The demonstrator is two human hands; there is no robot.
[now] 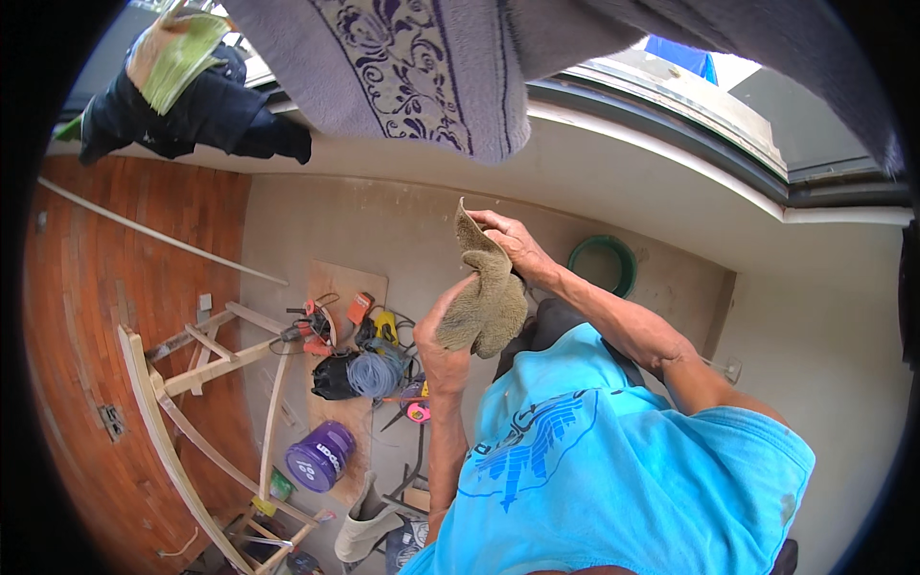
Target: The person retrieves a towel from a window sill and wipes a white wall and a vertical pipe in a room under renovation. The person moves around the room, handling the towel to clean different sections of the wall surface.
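An olive-brown terry cloth [489, 309] is bunched between my two hands, in front of my blue T-shirt. Its lower folds lie in my left hand [442, 352], whose thumb presses on the cloth. My right hand [514, 244] grips the upper part near the pointed end, with the fingers partly behind it. A grey towel [402, 72] with a dark patterned band hangs above, apart from both hands. Beyond my right forearm a green round basin [604, 266] stands on the floor.
A wooden frame [208, 370] and a purple bucket [320, 456] stand at the left. Power tools and a coiled grey cable [375, 371] lie on a board. Dark clothing [194, 111] hangs at upper left near a window. A pale pole [158, 230] slants across the left.
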